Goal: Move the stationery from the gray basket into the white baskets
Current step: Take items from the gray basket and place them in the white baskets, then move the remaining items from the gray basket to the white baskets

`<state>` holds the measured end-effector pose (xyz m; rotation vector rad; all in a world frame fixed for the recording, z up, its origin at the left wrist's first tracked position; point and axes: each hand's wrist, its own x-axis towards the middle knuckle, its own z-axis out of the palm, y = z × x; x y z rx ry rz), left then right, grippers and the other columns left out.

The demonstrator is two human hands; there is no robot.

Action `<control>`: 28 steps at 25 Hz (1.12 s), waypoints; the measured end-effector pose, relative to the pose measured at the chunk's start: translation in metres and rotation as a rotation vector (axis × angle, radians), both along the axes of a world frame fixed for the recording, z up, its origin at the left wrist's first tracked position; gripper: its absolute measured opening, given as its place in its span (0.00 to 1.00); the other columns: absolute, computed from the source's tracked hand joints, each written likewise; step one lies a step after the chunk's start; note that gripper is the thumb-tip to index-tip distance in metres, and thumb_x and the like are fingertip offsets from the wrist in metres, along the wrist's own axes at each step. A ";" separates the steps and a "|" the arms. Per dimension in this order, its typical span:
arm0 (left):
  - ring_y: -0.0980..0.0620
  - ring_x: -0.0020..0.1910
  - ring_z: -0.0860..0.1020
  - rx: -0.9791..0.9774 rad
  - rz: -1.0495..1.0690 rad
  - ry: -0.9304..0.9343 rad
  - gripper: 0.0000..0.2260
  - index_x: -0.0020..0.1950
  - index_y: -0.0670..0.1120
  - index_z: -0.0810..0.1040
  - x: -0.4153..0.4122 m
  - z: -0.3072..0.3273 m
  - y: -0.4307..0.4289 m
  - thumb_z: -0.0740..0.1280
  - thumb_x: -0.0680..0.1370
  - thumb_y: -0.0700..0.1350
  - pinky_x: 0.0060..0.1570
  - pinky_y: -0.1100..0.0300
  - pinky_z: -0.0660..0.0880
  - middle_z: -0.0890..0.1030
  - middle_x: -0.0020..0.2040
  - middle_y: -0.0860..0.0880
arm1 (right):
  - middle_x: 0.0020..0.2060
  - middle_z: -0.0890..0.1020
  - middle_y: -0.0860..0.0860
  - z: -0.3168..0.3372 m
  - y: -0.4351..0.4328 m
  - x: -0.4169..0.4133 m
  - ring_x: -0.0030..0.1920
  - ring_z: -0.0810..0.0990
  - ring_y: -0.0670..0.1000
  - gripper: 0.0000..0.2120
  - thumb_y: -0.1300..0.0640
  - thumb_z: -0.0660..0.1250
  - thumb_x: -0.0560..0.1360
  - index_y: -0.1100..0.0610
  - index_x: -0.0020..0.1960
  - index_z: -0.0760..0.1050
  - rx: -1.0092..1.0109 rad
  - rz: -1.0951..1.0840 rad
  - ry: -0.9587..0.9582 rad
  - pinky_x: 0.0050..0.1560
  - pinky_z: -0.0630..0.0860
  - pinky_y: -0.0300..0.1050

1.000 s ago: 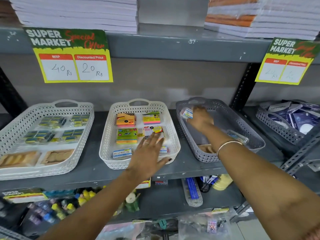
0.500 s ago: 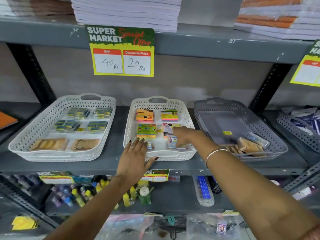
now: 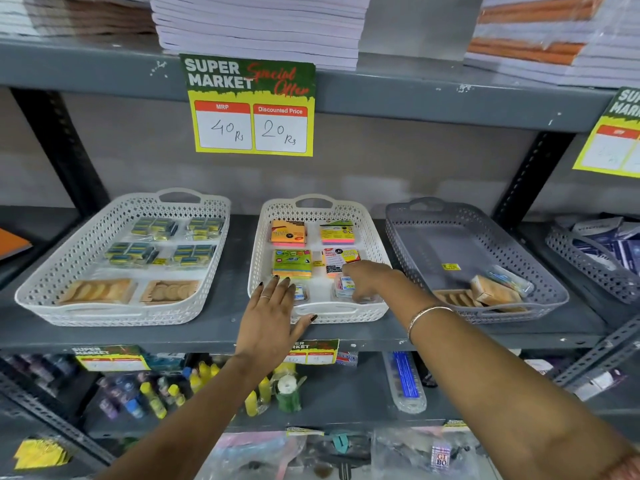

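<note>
The gray basket stands on the right of the shelf and holds brown packs and a clear packet at its front. The middle white basket holds sticky-note pads in rows. My right hand reaches into its front right corner, fingers curled down on a small clear packet. My left hand lies flat with spread fingers on that basket's front left rim and holds nothing. The left white basket holds small blue-yellow boxes and tan packs.
A yellow price sign hangs from the upper shelf under stacks of notebooks. Another gray basket with dark packets sits at the far right. The lower shelf holds glue bottles and a blue pack.
My right hand carried the small packet from the gray basket leftward into the middle white basket's front right corner. My left hand stayed at that basket's front rim. The view shifted left.
</note>
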<state>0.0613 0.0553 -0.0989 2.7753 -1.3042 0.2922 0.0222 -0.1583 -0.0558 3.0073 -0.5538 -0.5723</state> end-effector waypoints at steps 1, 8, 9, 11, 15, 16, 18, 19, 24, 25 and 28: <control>0.49 0.76 0.50 0.001 0.000 -0.005 0.32 0.75 0.45 0.52 0.000 0.000 0.000 0.41 0.77 0.63 0.74 0.52 0.44 0.56 0.77 0.47 | 0.62 0.76 0.57 -0.001 0.000 0.000 0.60 0.76 0.58 0.24 0.58 0.70 0.71 0.59 0.65 0.68 -0.001 0.002 0.005 0.56 0.75 0.51; 0.51 0.76 0.50 -0.114 -0.072 0.107 0.47 0.75 0.45 0.50 -0.006 0.016 -0.014 0.23 0.65 0.69 0.74 0.53 0.46 0.54 0.77 0.48 | 0.71 0.70 0.56 0.022 -0.017 -0.009 0.69 0.69 0.58 0.38 0.48 0.73 0.70 0.56 0.74 0.61 0.207 -0.065 -0.230 0.67 0.70 0.54; 0.51 0.76 0.49 -0.136 -0.107 0.113 0.41 0.75 0.45 0.49 -0.009 0.019 -0.023 0.29 0.70 0.68 0.74 0.53 0.46 0.53 0.77 0.48 | 0.70 0.71 0.57 0.029 -0.024 -0.014 0.68 0.70 0.58 0.36 0.47 0.72 0.71 0.57 0.73 0.62 0.249 -0.093 -0.290 0.67 0.71 0.52; 0.51 0.76 0.48 -0.132 -0.205 0.110 0.32 0.75 0.46 0.48 -0.019 0.025 -0.048 0.43 0.77 0.64 0.74 0.53 0.44 0.51 0.78 0.47 | 0.67 0.74 0.58 0.039 -0.045 -0.028 0.66 0.73 0.58 0.31 0.47 0.70 0.73 0.59 0.70 0.66 0.274 -0.188 -0.397 0.64 0.72 0.49; 0.50 0.76 0.49 -0.043 -0.470 0.063 0.32 0.75 0.44 0.49 -0.048 0.032 -0.107 0.50 0.78 0.61 0.73 0.52 0.44 0.52 0.78 0.46 | 0.68 0.72 0.60 0.038 -0.088 -0.072 0.68 0.71 0.59 0.22 0.55 0.63 0.78 0.62 0.69 0.67 -0.030 -0.464 -0.426 0.66 0.71 0.52; 0.50 0.76 0.50 -0.027 -0.514 0.047 0.32 0.75 0.43 0.50 -0.052 0.032 -0.119 0.50 0.78 0.61 0.73 0.52 0.45 0.53 0.77 0.45 | 0.68 0.71 0.61 0.034 -0.095 -0.084 0.69 0.69 0.60 0.22 0.58 0.62 0.78 0.62 0.70 0.65 -0.106 -0.561 -0.410 0.65 0.71 0.54; 0.49 0.76 0.51 0.012 -0.554 0.014 0.32 0.75 0.43 0.49 -0.056 0.029 -0.138 0.50 0.78 0.62 0.74 0.51 0.47 0.53 0.77 0.45 | 0.70 0.67 0.62 0.027 -0.107 -0.107 0.71 0.64 0.61 0.23 0.63 0.59 0.78 0.62 0.72 0.61 -0.170 -0.725 -0.337 0.66 0.70 0.57; 0.48 0.76 0.51 0.041 -0.553 0.006 0.33 0.75 0.42 0.49 -0.055 0.025 -0.143 0.49 0.78 0.62 0.74 0.51 0.47 0.53 0.77 0.44 | 0.71 0.65 0.62 0.024 -0.112 -0.115 0.72 0.63 0.62 0.24 0.64 0.59 0.78 0.63 0.73 0.59 -0.169 -0.776 -0.281 0.66 0.69 0.58; 0.47 0.76 0.48 0.112 -0.549 0.036 0.35 0.75 0.41 0.47 -0.052 0.007 -0.149 0.50 0.77 0.63 0.73 0.53 0.49 0.51 0.77 0.43 | 0.71 0.70 0.59 0.010 -0.134 -0.135 0.70 0.69 0.60 0.22 0.62 0.60 0.78 0.62 0.72 0.65 -0.186 -0.820 -0.057 0.67 0.70 0.55; 0.47 0.76 0.48 0.104 -0.550 0.033 0.35 0.75 0.41 0.47 -0.053 0.005 -0.150 0.50 0.77 0.63 0.73 0.53 0.49 0.50 0.77 0.43 | 0.69 0.72 0.58 0.007 -0.136 -0.136 0.69 0.71 0.59 0.21 0.61 0.60 0.78 0.61 0.71 0.67 -0.211 -0.808 -0.028 0.66 0.70 0.53; 0.48 0.76 0.47 0.082 -0.546 0.026 0.36 0.75 0.41 0.47 -0.053 0.003 -0.150 0.50 0.77 0.64 0.73 0.54 0.51 0.50 0.77 0.44 | 0.67 0.74 0.58 0.002 -0.138 -0.133 0.68 0.72 0.59 0.20 0.60 0.61 0.77 0.60 0.68 0.71 -0.235 -0.778 0.004 0.64 0.73 0.54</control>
